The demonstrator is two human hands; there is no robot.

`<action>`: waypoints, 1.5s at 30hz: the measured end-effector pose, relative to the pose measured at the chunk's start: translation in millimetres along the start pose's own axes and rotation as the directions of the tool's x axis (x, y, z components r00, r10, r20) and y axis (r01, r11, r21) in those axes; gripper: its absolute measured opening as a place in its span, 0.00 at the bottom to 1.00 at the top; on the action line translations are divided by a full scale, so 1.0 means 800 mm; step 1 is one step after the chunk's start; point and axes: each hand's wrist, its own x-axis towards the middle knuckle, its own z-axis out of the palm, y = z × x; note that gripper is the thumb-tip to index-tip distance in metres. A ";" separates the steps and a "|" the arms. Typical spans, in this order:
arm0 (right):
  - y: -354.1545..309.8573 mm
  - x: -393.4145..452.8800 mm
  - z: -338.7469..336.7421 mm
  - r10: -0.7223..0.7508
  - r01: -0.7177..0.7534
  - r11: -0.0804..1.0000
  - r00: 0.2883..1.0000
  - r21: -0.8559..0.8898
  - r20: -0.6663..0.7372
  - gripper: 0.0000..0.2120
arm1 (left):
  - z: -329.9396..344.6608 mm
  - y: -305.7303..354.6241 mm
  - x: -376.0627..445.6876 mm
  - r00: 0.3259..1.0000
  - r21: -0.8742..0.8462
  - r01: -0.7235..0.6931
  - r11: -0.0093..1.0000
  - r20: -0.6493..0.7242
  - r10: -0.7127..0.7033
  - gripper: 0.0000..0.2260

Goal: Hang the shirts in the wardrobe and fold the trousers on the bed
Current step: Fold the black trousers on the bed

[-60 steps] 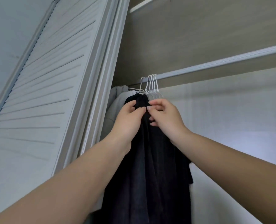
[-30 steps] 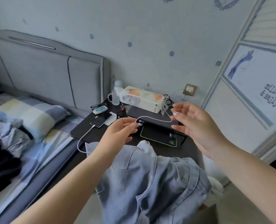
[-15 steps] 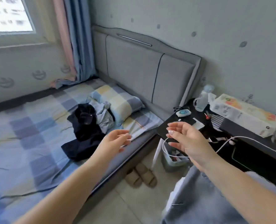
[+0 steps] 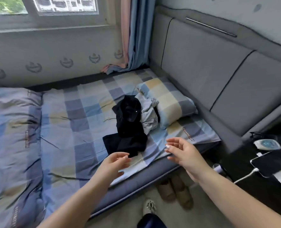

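Both hands empty, fingers loosely spread — left hand (image 4: 115, 163), right hand (image 4: 182, 150) — reaching toward dark garment pile (image 4: 128, 129) at 12 o'clock on bed (image 4: 67, 129); best pinch one edge, lift clear of grey garment (image 4: 148, 116).

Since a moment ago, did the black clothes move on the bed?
No. The black clothes lie beside the checked pillow as before; only the camera turned.

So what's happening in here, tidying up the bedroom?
A person is reaching both arms toward the bed. The left hand and right hand are open and hold nothing. Just beyond them a dark garment lies crumpled on the checked sheet, with a light grey garment bunched against the pillow. Neither garment is folded yet.
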 end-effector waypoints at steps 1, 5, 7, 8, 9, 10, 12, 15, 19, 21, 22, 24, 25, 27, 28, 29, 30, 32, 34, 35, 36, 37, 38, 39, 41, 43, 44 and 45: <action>0.005 0.026 0.002 0.017 -0.017 1.000 1.000 -0.007 0.018 0.06 | -0.003 0.000 0.018 1.000 -0.004 0.020 1.000 -0.016 -0.020 0.07; 0.028 0.139 0.000 0.111 -0.109 0.994 0.992 -0.027 0.066 0.05 | -0.004 0.012 0.105 0.993 0.015 0.092 0.996 -0.079 -0.091 0.06; 0.041 0.212 -0.005 0.160 -0.157 0.987 0.983 -0.044 0.085 0.05 | 0.002 0.023 0.166 0.986 0.020 0.127 0.992 -0.116 -0.124 0.06; 0.050 0.254 -0.007 0.192 -0.188 0.981 0.977 -0.053 0.096 0.05 | 0.006 0.028 0.205 0.980 0.017 0.150 0.988 -0.135 -0.147 0.06; 0.059 0.288 -0.008 0.222 -0.216 0.974 0.970 -0.066 0.104 0.05 | 0.010 0.032 0.235 0.974 0.020 0.176 0.984 -0.147 -0.171 0.06; 0.069 0.324 -0.007 0.246 -0.239 0.968 0.962 -0.078 0.115 0.05 | 0.015 0.034 0.269 0.969 0.022 0.199 0.980 -0.157 -0.193 0.07; 0.090 0.387 -0.001 0.288 -0.274 0.955 0.949 -0.115 0.127 0.05 | 0.020 0.035 0.331 0.957 0.037 0.244 0.969 -0.172 -0.234 0.07; 0.133 0.487 0.016 0.359 -0.331 0.929 0.915 -0.164 0.186 0.07 | 0.022 0.026 0.432 0.939 0.042 0.296 0.954 -0.193 -0.283 0.06; 0.179 0.609 0.047 0.394 -0.343 0.911 0.890 -0.230 0.229 0.14 | 0.008 0.007 0.552 0.921 0.133 0.333 0.933 -0.259 -0.292 0.03; 0.213 0.678 0.064 0.385 -0.312 0.904 0.890 -0.292 0.243 0.17 | -0.003 -0.013 0.619 0.913 0.171 0.342 0.924 -0.292 -0.284 0.03; 0.223 0.700 0.070 0.381 -0.293 0.897 0.892 -0.331 0.243 0.19 | -0.008 -0.018 0.639 0.910 0.201 0.354 0.914 -0.299 -0.287 0.03; 0.253 0.751 0.079 0.369 -0.257 0.878 0.901 -0.405 0.229 0.23 | -0.011 -0.043 0.689 0.904 0.263 0.380 0.887 -0.311 -0.295 0.05; 0.264 0.773 0.084 0.356 -0.231 0.870 0.905 -0.437 0.231 0.25 | -0.011 -0.052 0.708 0.902 0.296 0.384 0.874 -0.321 -0.288 0.08; 0.284 0.818 0.093 0.310 -0.168 0.859 0.922 -0.484 0.230 0.26 | -0.008 -0.073 0.751 0.902 0.336 0.374 0.865 -0.349 -0.255 0.17; 0.290 0.839 0.096 0.269 -0.132 0.857 0.939 -0.498 0.215 0.27 | -0.007 -0.082 0.770 0.905 0.342 0.354 0.870 -0.360 -0.227 0.21; 0.298 0.860 0.101 0.219 -0.091 0.854 0.956 -0.513 0.195 0.28 | -0.006 -0.090 0.787 0.908 0.337 0.331 0.881 -0.369 -0.199 0.25; 0.306 0.885 0.107 0.158 -0.037 0.844 0.970 -0.536 0.183 0.29 | -0.005 -0.099 0.807 0.908 0.330 0.309 0.892 -0.383 -0.172 0.28; 0.309 0.920 0.116 0.075 0.056 0.795 0.979 -0.604 0.189 0.30 | -0.005 -0.108 0.834 0.905 0.322 0.289 0.901 -0.398 -0.149 0.33; 0.316 0.951 0.126 0.058 0.088 0.748 0.979 -0.658 0.197 0.31 | -0.008 -0.122 0.858 0.900 0.327 0.317 0.890 -0.399 -0.175 0.35; 0.319 0.964 0.131 0.074 0.073 0.732 0.980 -0.678 0.185 0.31 | -0.010 -0.127 0.866 0.899 0.352 0.334 0.874 -0.397 -0.183 0.34; 0.323 0.975 0.136 0.091 0.048 0.724 0.982 -0.688 0.164 0.31 | -0.013 -0.134 0.874 0.898 0.370 0.345 0.863 -0.399 -0.188 0.31; 0.328 0.985 0.141 0.095 0.029 0.726 0.985 -0.687 0.141 0.32 | -0.016 -0.140 0.880 0.899 0.378 0.342 0.860 -0.397 -0.183 0.28; 0.333 0.993 0.145 0.082 0.011 0.743 0.991 -0.669 0.108 0.32 | -0.020 -0.145 0.882 0.905 0.373 0.324 0.869 -0.389 -0.171 0.24; 0.336 1.000 0.147 0.066 -0.012 0.774 0.996 -0.633 0.061 0.33 | -0.022 -0.146 0.880 0.910 0.365 0.313 0.877 -0.379 -0.167 0.23; 0.337 1.009 0.151 0.040 -0.050 0.815 0.999 -0.577 -0.031 0.36 | -0.034 -0.154 0.871 0.903 0.350 0.319 0.881 -0.396 -0.170 0.23; 0.334 1.011 0.151 0.049 -0.085 0.801 0.996 -0.592 -0.076 0.41 | -0.052 -0.159 0.858 0.879 0.314 0.322 0.893 -0.450 -0.159 0.21; 0.333 1.011 0.151 0.060 -0.097 0.783 0.995 -0.615 -0.081 0.42 | -0.062 -0.162 0.851 0.862 0.289 0.310 0.906 -0.488 -0.140 0.19; 0.331 1.008 0.152 0.073 -0.100 0.753 0.995 -0.651 -0.069 0.43 | -0.074 -0.162 0.842 0.838 0.259 0.298 0.919 -0.531 -0.123 0.17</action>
